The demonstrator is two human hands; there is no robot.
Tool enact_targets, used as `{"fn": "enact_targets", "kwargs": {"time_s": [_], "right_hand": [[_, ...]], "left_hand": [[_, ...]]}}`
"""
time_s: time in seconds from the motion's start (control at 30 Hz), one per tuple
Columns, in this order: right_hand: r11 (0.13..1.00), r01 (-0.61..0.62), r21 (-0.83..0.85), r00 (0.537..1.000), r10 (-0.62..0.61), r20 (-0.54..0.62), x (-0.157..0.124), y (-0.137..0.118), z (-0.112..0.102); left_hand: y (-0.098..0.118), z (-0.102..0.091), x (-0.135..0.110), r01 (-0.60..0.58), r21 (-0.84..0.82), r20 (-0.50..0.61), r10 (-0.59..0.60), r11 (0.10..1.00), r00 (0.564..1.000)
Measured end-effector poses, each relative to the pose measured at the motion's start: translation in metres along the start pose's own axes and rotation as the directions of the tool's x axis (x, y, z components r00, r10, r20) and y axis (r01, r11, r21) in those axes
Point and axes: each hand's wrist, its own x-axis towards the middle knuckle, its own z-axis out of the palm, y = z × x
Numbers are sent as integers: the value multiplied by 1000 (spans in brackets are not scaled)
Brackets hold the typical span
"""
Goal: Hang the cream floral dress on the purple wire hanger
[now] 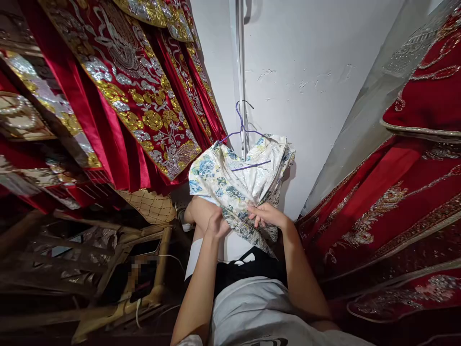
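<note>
A white floral top [230, 185] with blue flowers and a V-shaped neckline hangs on a thin purple hanger [240, 126] in front of me. The hanger's lower bar shows across the open neck. At the lower left edge of the top, my left hand [218, 225] has its fingers curled in on the cloth. My right hand [267, 215] is at the front below the neckline, thumb and forefinger closed on the fabric, with the other fingers loosely bent. The bottom of the top drapes over my lap, partly behind my hands.
A slim white pole [239, 62] stands against the pale wall [306, 53], behind the hanger. Red embroidered garments [140, 86] hang close on the left, and more red beaded garments [389, 202] on the right. A wooden chair frame [162, 269] stands at lower left.
</note>
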Motion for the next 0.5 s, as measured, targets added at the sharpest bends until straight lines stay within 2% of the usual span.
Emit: {"fn": "enact_targets", "kwargs": {"time_s": [0.03, 0.07, 0.1, 0.17, 0.23, 0.33, 0.43, 0.5], "right_hand": [[999, -45, -19, 999, 45, 30, 4, 6, 0], [998, -54, -18, 999, 54, 7, 8, 11, 1], [999, -32, -3, 998, 32, -62, 12, 15, 2], [997, 67, 32, 970, -57, -237, 21, 22, 5], [985, 166, 40, 938, -145, -315, 27, 24, 9], [965, 253, 73, 931, -222, -290, 30, 22, 12], [953, 273, 133, 933, -228, -280, 30, 17, 17], [946, 275, 172, 945, -233, -230, 30, 15, 20]], "left_hand": [[-5, 1, -2, 18, -12, -36, -19, 1000, 999], [-8, 3, -3, 26, -20, -78, -27, 999, 997], [-10, 5, -3, 23, -26, -118, -26, 999, 993], [-10, 9, -2, -9, -36, -169, 3, 999, 986], [-9, 15, -1, -31, -47, -169, 23, 998, 985], [-8, 21, -1, -32, -52, -144, 24, 998, 989], [-7, 22, -5, -11, -56, -111, 5, 998, 994], [-6, 21, -6, 4, -64, -98, -11, 998, 995]]}}
